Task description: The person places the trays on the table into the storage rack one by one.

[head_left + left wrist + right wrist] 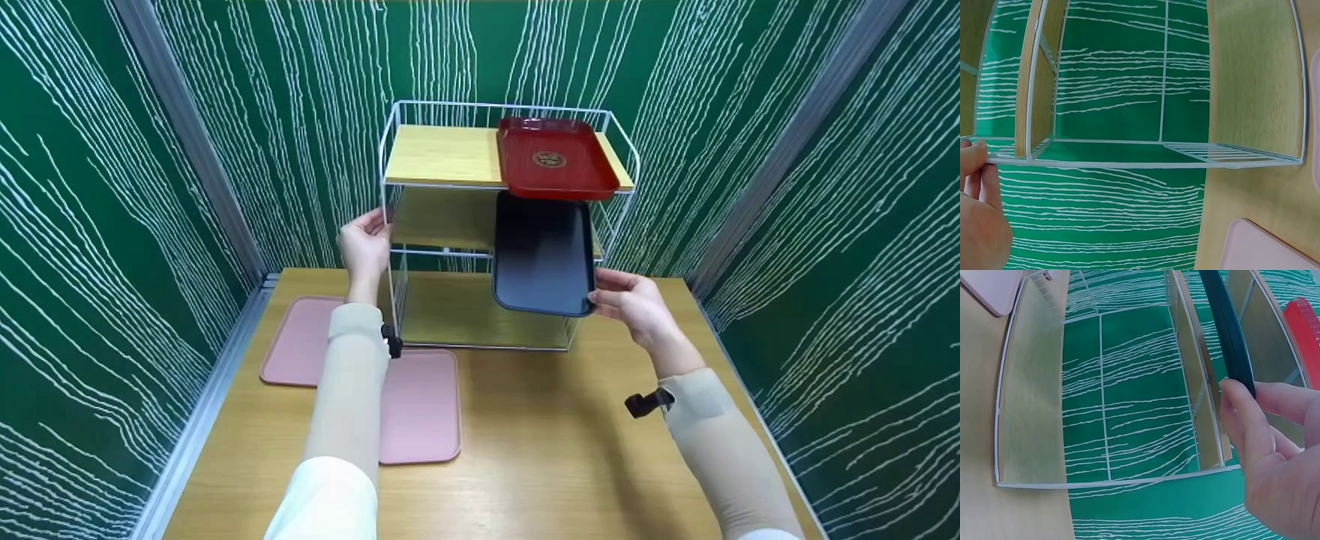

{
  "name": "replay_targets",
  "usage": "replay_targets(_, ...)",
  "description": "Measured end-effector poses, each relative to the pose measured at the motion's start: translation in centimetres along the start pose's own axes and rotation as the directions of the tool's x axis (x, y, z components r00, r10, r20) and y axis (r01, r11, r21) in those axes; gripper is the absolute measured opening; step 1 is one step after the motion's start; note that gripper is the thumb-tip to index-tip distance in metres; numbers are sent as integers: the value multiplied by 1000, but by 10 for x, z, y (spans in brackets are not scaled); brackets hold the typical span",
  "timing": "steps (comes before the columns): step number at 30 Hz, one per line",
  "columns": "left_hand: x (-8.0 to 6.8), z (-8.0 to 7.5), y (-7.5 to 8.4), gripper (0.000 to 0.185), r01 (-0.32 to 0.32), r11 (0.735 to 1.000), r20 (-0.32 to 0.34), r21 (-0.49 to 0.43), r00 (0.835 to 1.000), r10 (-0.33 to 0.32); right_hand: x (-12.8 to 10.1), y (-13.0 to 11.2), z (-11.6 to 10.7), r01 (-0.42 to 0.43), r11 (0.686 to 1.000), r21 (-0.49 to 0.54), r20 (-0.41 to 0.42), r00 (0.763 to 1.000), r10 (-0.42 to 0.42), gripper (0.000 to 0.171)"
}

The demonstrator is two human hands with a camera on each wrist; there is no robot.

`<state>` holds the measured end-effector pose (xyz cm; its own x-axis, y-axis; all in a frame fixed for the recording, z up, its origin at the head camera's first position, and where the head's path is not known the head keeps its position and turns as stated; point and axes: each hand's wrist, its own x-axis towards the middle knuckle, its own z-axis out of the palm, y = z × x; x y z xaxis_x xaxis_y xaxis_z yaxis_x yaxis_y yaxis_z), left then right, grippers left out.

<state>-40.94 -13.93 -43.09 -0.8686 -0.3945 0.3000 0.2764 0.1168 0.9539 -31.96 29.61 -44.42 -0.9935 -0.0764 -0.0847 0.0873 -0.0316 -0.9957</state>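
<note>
A white wire rack with three wooden shelves stands at the back of the table. A red tray lies on the right of its top shelf. My right hand pinches the near right corner of a dark tray, which tilts down out of the middle shelf; the right wrist view shows the thumb on the dark tray's edge. My left hand grips the rack's front left post at middle-shelf height. In the left wrist view its fingers sit on the wire frame.
Two pink trays lie flat on the wooden table, left of centre, under my left forearm. Green patterned walls close in the table on the left, back and right. The rack's bottom shelf holds nothing.
</note>
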Motion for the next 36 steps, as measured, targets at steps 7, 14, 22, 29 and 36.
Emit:
replay_targets(7, 0, 0, 1, 28, 12, 1000, -5, -6, 1000, -12, 11, -12, 2, -32, 999, 19, -12, 999, 33, 63)
replay_targets(14, 0, 0, 0, 29, -11, 1000, -1, 17, 1000, 11, 19, -17, 0, -66, 997, 48, -1, 998, 66, 62)
replay_targets(22, -1, 0, 0, 28, -27, 1000, -8, 14, 1000, 27, 25, -22, -4, -100, 993, 64, -2, 995, 100, 61)
replay_targets(29, 0, -1, 1, 29, -13, 1000, 5, 28, 1000, 13, 27, -25, -5, -126, 987, 104, -14, 992, 128, 60)
replay_targets(36, 0, -1, 0, 28, -14, 1000, 19, 7, 1000, 14, 28, -24, -3, -127, 974, 186, -13, 991, 131, 62)
